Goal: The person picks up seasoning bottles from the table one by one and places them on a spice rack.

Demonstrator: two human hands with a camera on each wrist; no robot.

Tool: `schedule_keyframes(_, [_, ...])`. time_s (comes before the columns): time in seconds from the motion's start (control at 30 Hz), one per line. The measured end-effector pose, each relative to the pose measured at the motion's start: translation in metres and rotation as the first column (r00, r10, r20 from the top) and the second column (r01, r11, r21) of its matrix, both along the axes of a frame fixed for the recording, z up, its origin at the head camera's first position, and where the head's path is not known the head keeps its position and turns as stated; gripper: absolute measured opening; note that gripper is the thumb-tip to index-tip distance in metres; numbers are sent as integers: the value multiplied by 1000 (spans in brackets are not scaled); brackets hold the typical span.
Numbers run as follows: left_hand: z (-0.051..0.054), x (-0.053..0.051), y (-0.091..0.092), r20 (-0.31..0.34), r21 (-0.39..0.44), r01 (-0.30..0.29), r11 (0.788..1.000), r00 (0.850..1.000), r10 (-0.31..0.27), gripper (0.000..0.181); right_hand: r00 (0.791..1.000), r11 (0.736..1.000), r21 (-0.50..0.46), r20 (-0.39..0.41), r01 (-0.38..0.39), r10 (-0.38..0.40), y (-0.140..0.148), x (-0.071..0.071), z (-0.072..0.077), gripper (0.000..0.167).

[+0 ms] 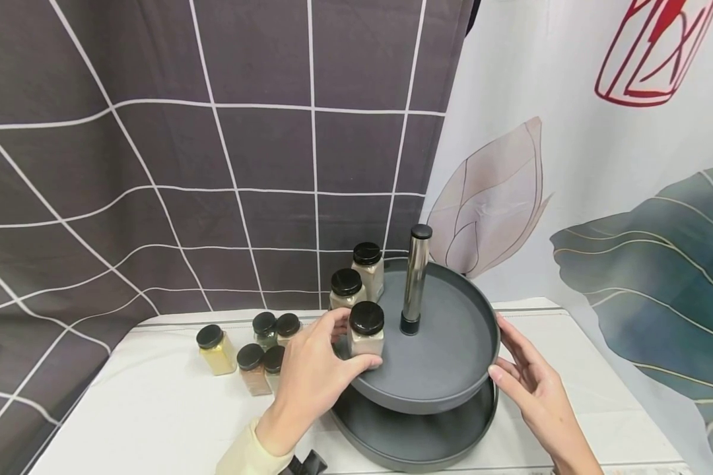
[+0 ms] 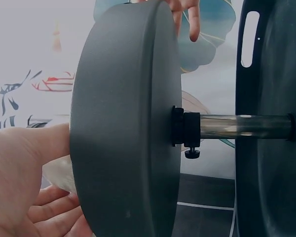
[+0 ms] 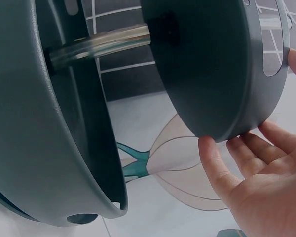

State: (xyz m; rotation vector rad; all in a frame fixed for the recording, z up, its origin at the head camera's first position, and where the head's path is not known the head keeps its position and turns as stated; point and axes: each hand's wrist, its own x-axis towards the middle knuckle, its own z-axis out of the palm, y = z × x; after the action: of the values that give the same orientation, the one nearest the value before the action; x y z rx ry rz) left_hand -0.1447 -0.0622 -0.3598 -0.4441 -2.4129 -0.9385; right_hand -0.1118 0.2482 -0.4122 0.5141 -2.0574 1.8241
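Note:
My left hand [image 1: 311, 369] grips a square clear spice jar [image 1: 366, 340] with a black lid and pale contents, at the left of the upper grey round tray [image 1: 445, 376]. Two similar spice jars, a nearer one [image 1: 346, 290] and a farther one [image 1: 370, 270], stand behind it along that tray's left rim. On the opposite side my right hand [image 1: 537, 389] holds the upper tray's rim, fingers against the outer wall and its lower edge, thumb near the handle slot in the right wrist view. The lower tray [image 1: 416, 445] sits underneath, joined by a metal post.
Left on the white tabletop [image 1: 125, 409] stand several spice jars, among them a yellow one [image 1: 218, 353] and a reddish-brown one [image 1: 254, 373]. A chrome post [image 1: 416, 277] rises from the upper tray. Behind hang a dark grid-patterned curtain [image 1: 261, 152] and a white leaf-print one [image 1: 511, 86].

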Motion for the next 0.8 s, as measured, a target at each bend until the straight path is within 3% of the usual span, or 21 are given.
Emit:
schedule_keyframes(0.33, [3,0,-3,58,13,24,1000,998,-25,70,1000,1000,-2,15,-5,5,-1,1,2,68])
schedule_keyframes(0.8, [1,-2,-8,21,33,61,998,998,-62,67,998,995,95,60,22,-28,4,-1,1,66])
